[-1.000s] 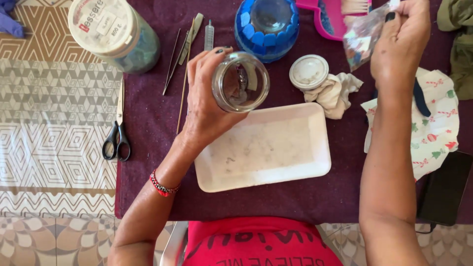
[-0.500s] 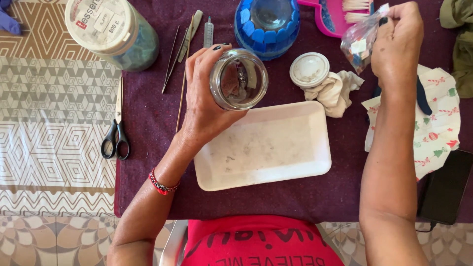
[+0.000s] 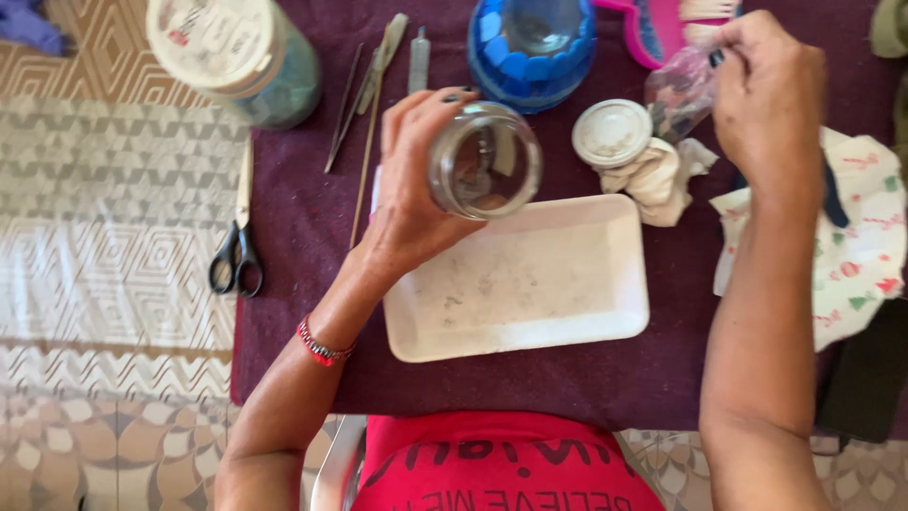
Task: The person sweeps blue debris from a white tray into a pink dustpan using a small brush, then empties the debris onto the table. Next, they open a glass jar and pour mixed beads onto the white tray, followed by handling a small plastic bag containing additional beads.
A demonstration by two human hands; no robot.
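Jar-wise, I see my left hand (image 3: 416, 199) wrapped around the open glass jar (image 3: 484, 161), tipped over the white tray (image 3: 567, 303), maybe catching spills, while my right hand (image 3: 768, 95) pinches a small plastic bag (image 3: 676, 90).

Clear glass jar (image 3: 485, 161) over a white tray (image 3: 530, 284), all on a deep maroon cloth (image 3: 303, 208). Blue faceted vessel (image 3: 530, 47) up top, black-handled scissors (image 3: 236, 251), red beaded bracelet (image 3: 322, 345), beige geometric-patterned floor (image 3: 104, 237).
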